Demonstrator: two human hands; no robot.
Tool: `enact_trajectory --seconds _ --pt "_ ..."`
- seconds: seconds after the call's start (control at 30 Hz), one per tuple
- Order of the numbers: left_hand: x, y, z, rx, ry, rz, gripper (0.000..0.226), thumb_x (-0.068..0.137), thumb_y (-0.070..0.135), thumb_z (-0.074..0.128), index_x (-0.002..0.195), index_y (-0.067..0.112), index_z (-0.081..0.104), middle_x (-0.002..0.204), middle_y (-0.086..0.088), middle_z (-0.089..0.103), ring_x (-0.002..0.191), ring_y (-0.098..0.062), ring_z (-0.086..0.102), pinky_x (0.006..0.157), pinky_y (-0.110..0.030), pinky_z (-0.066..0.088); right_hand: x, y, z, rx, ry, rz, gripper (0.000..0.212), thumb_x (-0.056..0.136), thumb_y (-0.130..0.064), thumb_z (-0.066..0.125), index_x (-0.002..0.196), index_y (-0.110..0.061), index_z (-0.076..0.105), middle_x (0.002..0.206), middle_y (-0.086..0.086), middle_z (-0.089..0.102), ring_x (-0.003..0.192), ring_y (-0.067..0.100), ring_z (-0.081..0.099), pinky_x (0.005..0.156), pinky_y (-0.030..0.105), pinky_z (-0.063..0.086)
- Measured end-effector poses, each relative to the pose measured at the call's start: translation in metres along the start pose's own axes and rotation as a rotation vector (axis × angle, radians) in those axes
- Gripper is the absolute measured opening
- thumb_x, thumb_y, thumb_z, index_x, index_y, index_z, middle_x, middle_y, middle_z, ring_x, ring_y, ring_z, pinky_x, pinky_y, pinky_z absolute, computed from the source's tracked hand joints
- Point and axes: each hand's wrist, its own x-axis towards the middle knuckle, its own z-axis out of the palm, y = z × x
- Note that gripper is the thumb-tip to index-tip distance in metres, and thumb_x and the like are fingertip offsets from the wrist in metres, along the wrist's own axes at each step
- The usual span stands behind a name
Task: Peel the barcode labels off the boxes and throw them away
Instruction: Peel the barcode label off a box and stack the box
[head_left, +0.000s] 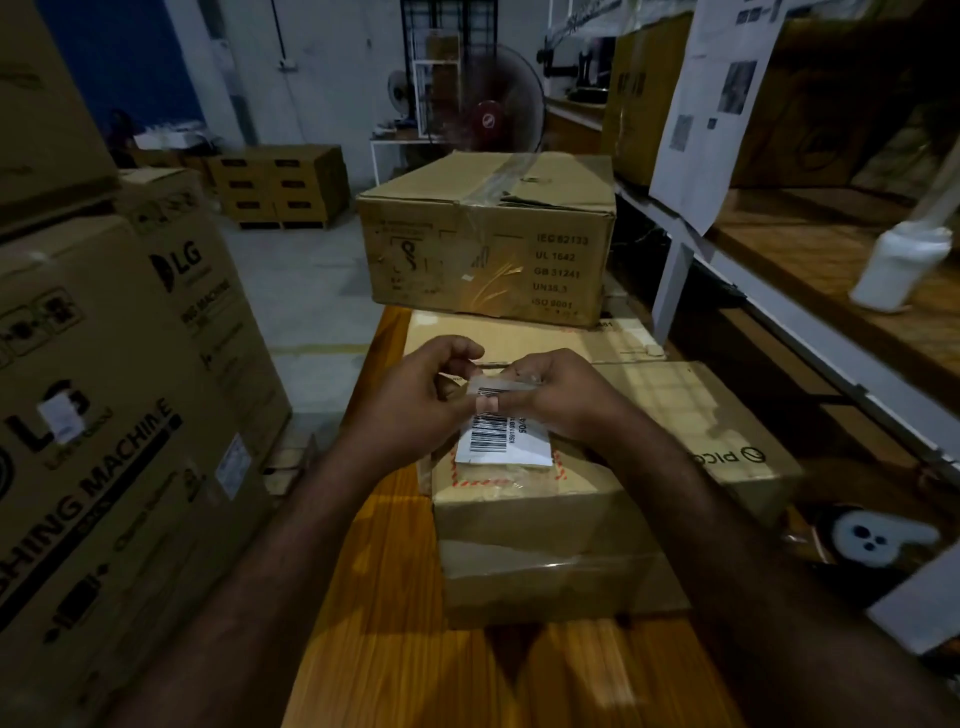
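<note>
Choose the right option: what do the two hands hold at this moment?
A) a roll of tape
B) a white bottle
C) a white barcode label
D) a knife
C: the left hand and the right hand both pinch the upper edge of the barcode label, whose lower part lies over the top of the near box.

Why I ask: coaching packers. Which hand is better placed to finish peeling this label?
Probably right: both hands pinch the barcode label's lifted top edge, but the right hand sits over the box, the left hand beside it.
</note>
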Motion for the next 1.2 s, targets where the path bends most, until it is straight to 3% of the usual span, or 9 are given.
enact_trajectory --seconds 0.17,0.33,0.47,0.6,0.73,0.87,0.97,1.07,1.2 --pt "-0.005 -0.004 0.005 0.124 -0.106 -0.017 0.024 0.085 0.023 0.075 0.106 0.021 0.066 0.111 0.007 0.058 0.09 -0.002 0.056 0.066 -0.012 0.047 -0.003 -0.001 -0.004 0.092 -0.011 -0.024 0.008 0.076 -0.015 0.083 0.081 -0.017 0.076 0.078 0.009 0.076 0.073 0.027 0.074 0.071 0.043 0.06" --pt "-0.005 -0.006 0.006 0.029 -0.101 -0.053 0.024 0.086 0.018 0.073 0.11 0.015 0.072 0.117 0.002 0.057 0.096 -0.008 0.059 0.076 -0.022 0.054 -0.007 -0.003 -0.005 0.143 -0.036 -0.051 0.01 0.078 -0.013 0.082 0.084 -0.016 0.075 0.081 0.008 0.076 0.073 0.022 0.073 0.067 0.034 0.058" --pt "-0.012 -0.007 0.009 -0.16 -0.076 -0.074 0.02 0.087 0.018 0.072 0.105 0.028 0.073 0.117 0.006 0.061 0.104 -0.013 0.063 0.083 -0.028 0.058 -0.014 -0.005 -0.016 0.151 -0.126 -0.095 0.03 0.075 -0.013 0.084 0.103 -0.02 0.074 0.094 -0.003 0.077 0.084 0.01 0.073 0.069 0.021 0.057" --pt "-0.015 -0.008 0.01 -0.254 -0.078 -0.094 0.024 0.087 0.011 0.07 0.106 0.026 0.071 0.118 -0.001 0.066 0.105 -0.016 0.066 0.082 -0.027 0.059 -0.015 0.0 -0.02 0.04 -0.232 -0.057 0.04 0.071 -0.023 0.087 0.109 -0.023 0.073 0.102 -0.003 0.076 0.094 0.014 0.072 0.088 0.036 0.059" --pt "-0.017 -0.009 0.012 -0.359 -0.077 -0.122 0.025 0.089 0.008 0.067 0.112 0.017 0.071 0.111 -0.004 0.073 0.099 -0.017 0.071 0.079 -0.027 0.059 -0.013 0.002 -0.015 -0.009 -0.207 -0.076 0.046 0.062 -0.033 0.086 0.105 -0.024 0.073 0.102 -0.003 0.076 0.096 0.017 0.071 0.093 0.049 0.055" --pt "-0.02 -0.011 0.013 -0.434 -0.069 -0.137 0.028 0.087 0.012 0.069 0.113 0.023 0.069 0.111 -0.005 0.072 0.099 -0.02 0.071 0.08 -0.032 0.06 -0.014 0.004 -0.019 0.073 -0.214 -0.095 0.039 0.072 -0.013 0.085 0.109 -0.016 0.073 0.104 0.001 0.076 0.097 0.018 0.072 0.095 0.045 0.055" --pt "-0.023 -0.007 0.01 -0.423 -0.096 -0.138 0.033 0.082 0.016 0.074 0.11 0.03 0.066 0.112 0.001 0.07 0.097 -0.011 0.071 0.074 -0.021 0.058 -0.016 0.003 -0.02 0.136 -0.221 -0.111 0.043 0.072 -0.005 0.085 0.112 -0.015 0.071 0.104 0.001 0.076 0.096 0.014 0.072 0.089 0.034 0.058" --pt "-0.025 -0.002 0.007 -0.201 -0.179 -0.106 0.029 0.078 0.026 0.078 0.1 0.041 0.067 0.128 0.007 0.06 0.104 -0.003 0.064 0.071 -0.009 0.051 -0.019 0.001 -0.024 0.178 -0.233 -0.122 0.038 0.073 -0.001 0.083 0.103 -0.019 0.071 0.101 -0.002 0.076 0.087 0.003 0.072 0.075 0.017 0.056" --pt "-0.027 0.0 0.009 -0.208 -0.125 -0.106 0.02 0.082 0.023 0.074 0.098 0.034 0.07 0.125 0.006 0.06 0.097 -0.002 0.064 0.068 -0.01 0.052 -0.02 0.0 -0.025 0.188 -0.206 -0.146 0.042 0.072 -0.005 0.085 0.11 -0.016 0.071 0.107 0.0 0.076 0.097 0.01 0.072 0.087 0.026 0.057"
